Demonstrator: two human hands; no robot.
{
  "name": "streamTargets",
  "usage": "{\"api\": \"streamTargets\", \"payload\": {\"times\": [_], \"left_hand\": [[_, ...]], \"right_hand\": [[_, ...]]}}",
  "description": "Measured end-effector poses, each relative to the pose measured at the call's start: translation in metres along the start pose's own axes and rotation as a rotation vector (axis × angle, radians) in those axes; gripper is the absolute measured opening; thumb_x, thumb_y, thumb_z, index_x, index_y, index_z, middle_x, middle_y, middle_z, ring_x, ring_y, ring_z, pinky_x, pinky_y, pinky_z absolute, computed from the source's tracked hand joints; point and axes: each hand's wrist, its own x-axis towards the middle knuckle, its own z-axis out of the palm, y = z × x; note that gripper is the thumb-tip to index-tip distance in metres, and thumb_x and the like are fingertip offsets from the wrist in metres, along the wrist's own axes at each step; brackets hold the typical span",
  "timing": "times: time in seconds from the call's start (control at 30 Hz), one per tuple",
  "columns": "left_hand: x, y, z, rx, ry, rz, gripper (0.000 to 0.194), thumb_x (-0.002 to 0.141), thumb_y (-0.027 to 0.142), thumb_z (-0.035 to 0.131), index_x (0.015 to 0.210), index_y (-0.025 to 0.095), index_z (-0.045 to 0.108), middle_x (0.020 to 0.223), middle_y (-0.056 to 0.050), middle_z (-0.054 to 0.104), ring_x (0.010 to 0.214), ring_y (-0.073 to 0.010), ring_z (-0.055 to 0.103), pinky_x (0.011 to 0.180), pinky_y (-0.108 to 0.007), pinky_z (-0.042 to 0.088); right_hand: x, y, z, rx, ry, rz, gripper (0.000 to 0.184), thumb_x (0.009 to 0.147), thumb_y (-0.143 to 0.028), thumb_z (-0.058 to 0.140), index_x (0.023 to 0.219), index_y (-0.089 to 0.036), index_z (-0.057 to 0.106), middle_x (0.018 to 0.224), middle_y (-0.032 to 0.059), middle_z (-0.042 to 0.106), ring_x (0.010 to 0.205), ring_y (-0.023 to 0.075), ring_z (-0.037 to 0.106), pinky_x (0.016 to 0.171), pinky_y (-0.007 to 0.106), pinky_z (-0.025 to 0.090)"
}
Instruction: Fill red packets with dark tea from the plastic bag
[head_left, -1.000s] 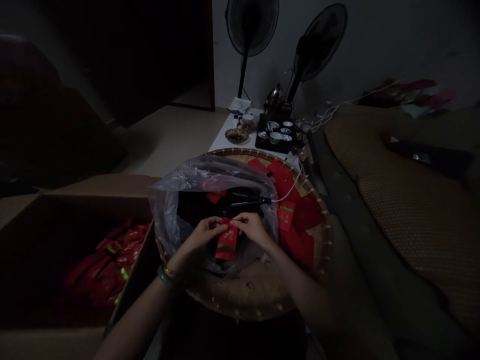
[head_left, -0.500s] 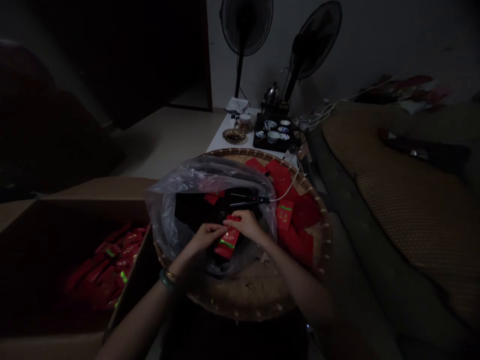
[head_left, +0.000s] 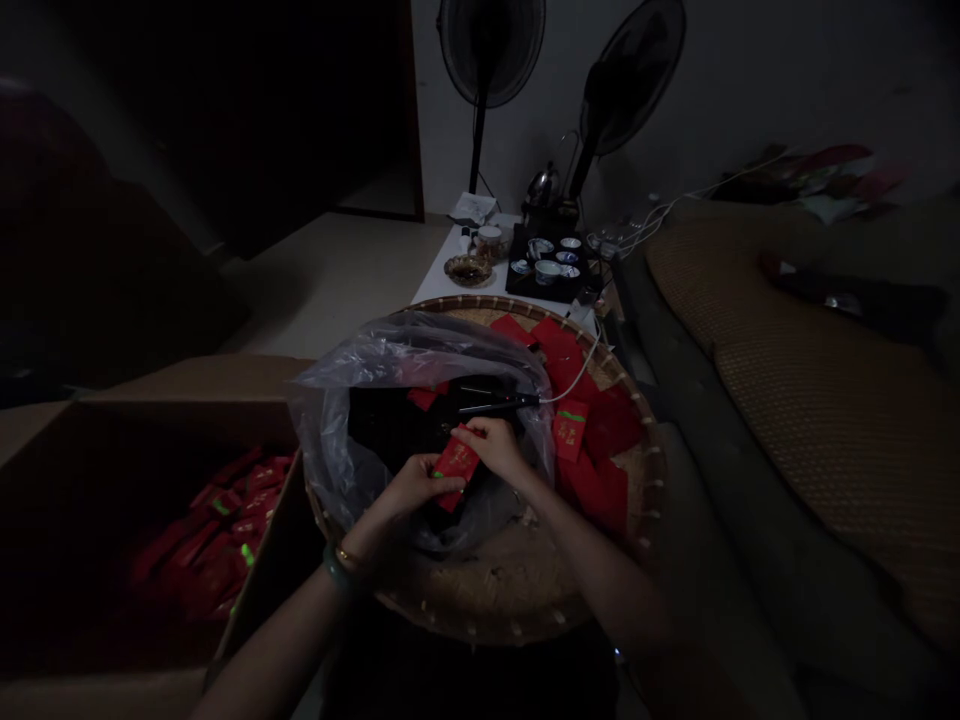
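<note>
The left hand (head_left: 418,484) and right hand (head_left: 493,447), each with its grip closed on one red packet (head_left: 459,462), hold it tilted above the dark contents of a clear plastic bag (head_left: 326,430). The bag lies in a round woven tray (head_left: 525,590), beside further red packets (head_left: 600,475); a corded black tool (head_left: 499,402) rests at the bag's opening.

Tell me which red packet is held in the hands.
The red packet over the plastic bag's opening, pinched between the left hand and right hand; neither hand grips the others.
</note>
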Motion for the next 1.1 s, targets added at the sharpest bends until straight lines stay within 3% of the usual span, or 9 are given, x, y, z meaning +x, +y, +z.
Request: {"api": "streamTargets", "payload": {"times": [0.13,0.3,0.47,0.57,0.67,0.8,0.9,0.97,1.1], "left_hand": [[0.001,0.0,-0.002,0.02,-0.035,0.005,0.037,0.044,0.03,0.082,0.068,0.009,0.063,0.057,0.001,0.061,0.049,-0.0076,0.05,0.052,-0.019,0.037],[0.004,0.006,0.002,-0.091,-0.048,-0.045,0.041,0.043,0.035,0.082,0.068,0.009,0.063,0.058,-0.001,0.061,0.05,-0.0087,0.052,0.053,-0.02,0.039],[0.009,0.004,0.005,-0.148,-0.025,-0.041,0.039,0.045,0.032,0.083,0.07,0.008,0.063,0.059,-0.001,0.062,0.05,-0.0079,0.053,0.056,-0.02,0.041],[0.015,0.001,0.006,-0.168,-0.035,-0.053,0.04,0.043,0.026,0.084,0.072,0.009,0.062,0.061,-0.001,0.063,0.055,-0.0117,0.059,0.059,-0.023,0.045],[0.024,0.0,0.006,-0.196,-0.053,-0.065,0.042,0.044,0.024,0.083,0.077,0.009,0.063,0.069,-0.005,0.066,0.063,-0.0175,0.064,0.065,-0.027,0.048],[0.035,0.004,0.005,-0.275,0.032,-0.049,0.044,0.046,0.024,0.083,0.083,0.011,0.063,0.084,-0.009,0.068,0.07,-0.0202,0.065,0.065,-0.03,0.049],[0.04,0.006,0.005,-0.345,0.092,-0.029,0.045,0.045,0.023,0.083,0.083,0.011,0.063,0.089,-0.01,0.068,0.073,-0.0214,0.065,0.063,-0.03,0.05],[0.042,0.006,0.005,-0.375,0.116,-0.017,0.046,0.044,0.022,0.084,0.083,0.011,0.063,0.09,-0.011,0.068,0.074,-0.0217,0.065,0.063,-0.029,0.05],[0.046,0.001,0.003,-0.384,0.142,0.018,0.047,0.044,0.023,0.084,0.085,0.01,0.064,0.088,-0.011,0.068,0.074,-0.0208,0.065,0.064,-0.028,0.05]], "right_hand": [[-0.002,0.002,0.002,-0.012,0.014,0.02,0.033,0.071,-0.04,0.062,0.053,-0.013,0.055,0.047,-0.0048,0.04,0.047,0.0061,0.033,0.046,0.02,0.023],[-0.003,0.004,0.004,-0.044,-0.058,-0.042,0.027,0.07,-0.038,0.065,0.059,-0.014,0.062,0.052,-0.0033,0.051,0.05,0.0068,0.041,0.049,0.02,0.027],[-0.001,0.011,0.001,-0.049,-0.086,0.002,0.02,0.069,-0.035,0.067,0.068,-0.015,0.067,0.057,-0.0025,0.058,0.052,0.0075,0.045,0.05,0.019,0.031],[0.003,0.012,-0.002,-0.088,-0.063,-0.025,0.02,0.067,-0.033,0.069,0.062,-0.014,0.065,0.056,-0.0019,0.058,0.052,0.0079,0.047,0.051,0.02,0.032],[0.013,0.012,-0.012,-0.126,-0.017,-0.076,0.021,0.077,-0.033,0.061,0.067,-0.014,0.065,0.064,0.0002,0.062,0.059,0.01,0.052,0.057,0.02,0.037],[0.031,0.017,-0.036,-0.462,0.055,-0.217,0.023,0.085,-0.026,0.05,0.101,-0.015,0.062,0.098,0.0078,0.062,0.095,0.0178,0.052,0.084,0.029,0.039],[0.044,0.026,-0.045,-0.821,-0.083,-0.246,0.054,0.075,-0.025,0.062,0.126,-0.014,0.045,0.119,0.0142,0.052,0.112,0.0256,0.041,0.092,0.039,0.034],[0.051,0.031,-0.045,-0.957,-0.159,-0.23,0.064,0.072,-0.023,0.065,0.13,-0.013,0.04,0.12,0.0163,0.05,0.113,0.0282,0.039,0.091,0.042,0.033],[0.059,0.037,-0.047,-1.013,-0.21,-0.223,0.056,0.073,-0.023,0.065,0.125,-0.014,0.045,0.111,0.0143,0.055,0.106,0.0275,0.045,0.089,0.04,0.034]]}}
